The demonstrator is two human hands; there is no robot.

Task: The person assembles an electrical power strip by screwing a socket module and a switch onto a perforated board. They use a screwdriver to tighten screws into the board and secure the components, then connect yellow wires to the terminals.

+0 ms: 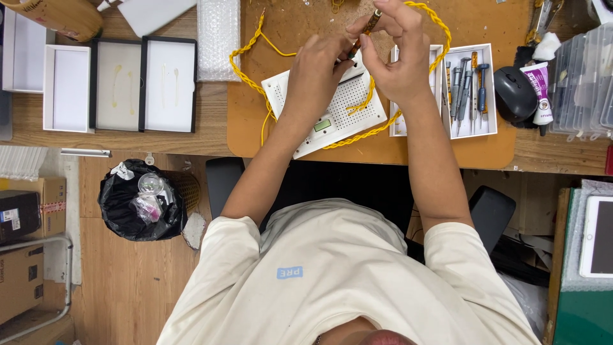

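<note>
Over the brown mat [306, 153] on the wooden table [128, 144], both hands meet above a white perforated board [332, 118]. The left hand [316, 70] and the right hand [396, 54] each pinch a small brown cylindrical connector [367, 29] between fingertips, so both are closed on it; the connector is held tilted, clear of the board. A yellow braided cable [246, 70] loops around the board and up behind the right hand, with a short stretch lying across the perforated face. Just right of the board sits a white tray of small screwdrivers [469, 89], and beyond it a black computer mouse [514, 92] beside a white tube [541, 89]. To the left on the table lie two black-framed open boxes [143, 83] and a white box [67, 86]. Below the table edge, on the floor, stands a bin lined with a black bag [143, 201].
</note>
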